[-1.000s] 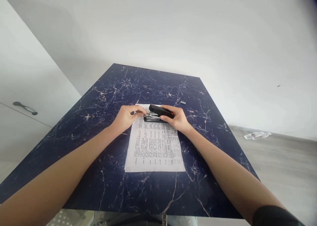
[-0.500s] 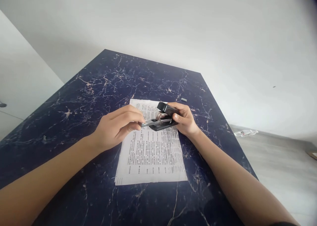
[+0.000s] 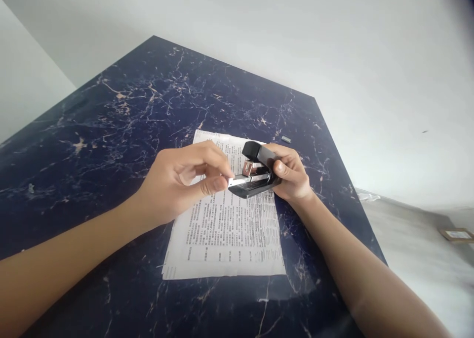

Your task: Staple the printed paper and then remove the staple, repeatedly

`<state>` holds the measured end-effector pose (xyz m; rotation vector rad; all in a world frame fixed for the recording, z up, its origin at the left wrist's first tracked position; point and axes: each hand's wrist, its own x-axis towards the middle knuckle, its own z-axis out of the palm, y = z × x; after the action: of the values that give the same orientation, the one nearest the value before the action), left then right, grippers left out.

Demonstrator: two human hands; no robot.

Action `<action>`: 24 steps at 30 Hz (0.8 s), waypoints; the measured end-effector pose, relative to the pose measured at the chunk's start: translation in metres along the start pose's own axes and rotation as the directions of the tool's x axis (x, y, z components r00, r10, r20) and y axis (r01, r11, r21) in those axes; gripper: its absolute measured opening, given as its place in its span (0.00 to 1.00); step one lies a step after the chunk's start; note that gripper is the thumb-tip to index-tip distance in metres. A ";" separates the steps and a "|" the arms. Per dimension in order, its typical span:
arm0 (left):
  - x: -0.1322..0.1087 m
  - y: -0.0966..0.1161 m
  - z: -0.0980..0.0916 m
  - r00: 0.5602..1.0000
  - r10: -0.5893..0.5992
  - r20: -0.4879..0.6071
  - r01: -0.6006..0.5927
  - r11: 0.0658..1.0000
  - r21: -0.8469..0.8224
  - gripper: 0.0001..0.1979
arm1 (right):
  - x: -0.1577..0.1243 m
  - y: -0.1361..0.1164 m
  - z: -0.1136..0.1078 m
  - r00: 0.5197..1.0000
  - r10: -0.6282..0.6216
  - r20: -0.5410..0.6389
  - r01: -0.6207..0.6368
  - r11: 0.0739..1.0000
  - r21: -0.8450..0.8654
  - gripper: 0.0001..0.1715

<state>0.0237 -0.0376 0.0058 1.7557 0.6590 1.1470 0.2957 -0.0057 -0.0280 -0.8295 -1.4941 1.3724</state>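
My right hand (image 3: pixel 292 175) grips a black stapler (image 3: pixel 255 172), lifted off the table with its top hinged up. The fingers of my left hand (image 3: pixel 185 180) pinch the front end of the stapler's silver metal rail. Under both hands lies a stack of printed sheets of paper (image 3: pixel 225 224) on the dark blue marble-patterned table (image 3: pixel 111 125).
A small strip of staples (image 3: pixel 286 140) lies on the table beyond the paper, near the right edge. White walls stand behind and to the left. Grey floor to the right holds a flat cardboard piece (image 3: pixel 457 234).
The stapler has been lifted off the paper and drawn nearer to me, its top opened wider. My left hand's pinch stays at its front end. The view has shifted closer.
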 end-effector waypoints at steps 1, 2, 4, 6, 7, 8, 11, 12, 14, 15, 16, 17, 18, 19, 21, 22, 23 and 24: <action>0.000 -0.001 0.001 1.000 -0.026 -0.011 0.026 0.999 -0.023 0.04 | 0.000 -0.001 0.001 1.000 0.006 -0.010 -0.006 1.000 -0.010 0.29; 0.001 -0.001 0.002 0.999 -0.045 -0.021 0.045 0.998 -0.042 0.05 | 0.000 -0.001 0.001 1.000 0.015 -0.020 -0.015 1.000 -0.021 0.30; 0.001 -0.003 0.003 0.997 -0.080 -0.021 0.078 0.994 -0.073 0.07 | 0.000 -0.002 0.003 0.999 0.030 -0.034 -0.032 0.999 -0.044 0.31; 0.003 -0.004 0.003 0.993 -0.115 -0.004 0.114 0.989 -0.097 0.08 | 0.000 -0.003 0.004 0.999 0.024 -0.032 -0.025 0.998 -0.052 0.30; 0.003 -0.004 0.004 0.991 -0.133 0.006 0.133 0.986 -0.102 0.09 | 0.000 -0.003 0.005 1.000 0.011 -0.025 -0.012 0.999 -0.050 0.28; 0.003 -0.005 0.004 0.989 -0.147 0.017 0.148 0.983 -0.104 0.10 | 0.000 -0.003 0.005 1.000 -0.003 -0.013 0.003 0.999 -0.046 0.26; 0.005 -0.006 0.005 0.981 -0.181 0.065 0.186 0.978 -0.096 0.13 | -0.001 -0.004 0.006 0.999 -0.028 0.026 0.029 0.999 -0.042 0.23; 0.005 -0.006 0.006 0.978 -0.192 0.077 0.198 0.976 -0.090 0.13 | -0.001 -0.004 0.006 0.999 -0.024 0.029 0.025 0.999 -0.045 0.23; 0.005 -0.007 0.007 0.974 -0.207 0.092 0.215 0.973 -0.080 0.15 | -0.002 -0.005 0.007 0.999 -0.017 0.027 0.018 0.999 -0.050 0.24; 0.005 -0.008 0.007 0.972 -0.215 0.098 0.222 0.972 -0.077 0.15 | -0.002 -0.005 0.007 0.999 -0.018 0.029 0.020 0.999 -0.050 0.24; 0.005 -0.008 0.007 0.969 -0.223 0.104 0.231 0.970 -0.076 0.15 | -0.002 -0.005 0.007 0.999 -0.023 0.037 0.025 0.998 -0.050 0.23; 0.005 -0.009 0.008 0.966 -0.231 0.114 0.240 0.968 -0.078 0.14 | -0.001 -0.006 0.007 0.998 -0.030 0.052 0.033 0.998 -0.052 0.23; 0.004 -0.010 0.008 0.962 -0.241 0.125 0.252 0.964 -0.080 0.14 | -0.001 -0.006 0.008 0.997 -0.035 0.069 0.039 0.998 -0.057 0.22; 0.004 -0.011 0.009 0.958 -0.252 0.134 0.264 0.961 -0.081 0.13 | -0.001 -0.006 0.008 0.996 -0.037 0.085 0.042 0.997 -0.063 0.22; 0.004 -0.012 0.009 0.952 -0.271 0.142 0.284 0.955 -0.082 0.13 | -0.001 -0.006 0.009 0.994 -0.038 0.106 0.045 0.997 -0.064 0.22; 0.004 -0.013 0.010 0.951 -0.275 0.142 0.288 0.954 -0.083 0.13 | -0.001 -0.006 0.009 0.993 -0.037 0.112 0.044 0.997 -0.059 0.21; 0.004 -0.013 0.010 0.950 -0.277 0.142 0.291 0.953 -0.085 0.13 | -0.001 -0.006 0.009 0.993 -0.036 0.116 0.042 0.998 -0.052 0.21; 0.003 -0.013 0.010 0.951 -0.277 0.141 0.290 0.953 -0.088 0.13 | -0.001 -0.006 0.009 0.992 -0.034 0.119 0.039 0.998 -0.046 0.21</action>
<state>0.0351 -0.0330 -0.0064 1.5687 0.7317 0.8498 0.2885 -0.0105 -0.0217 -0.7584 -1.6310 1.3831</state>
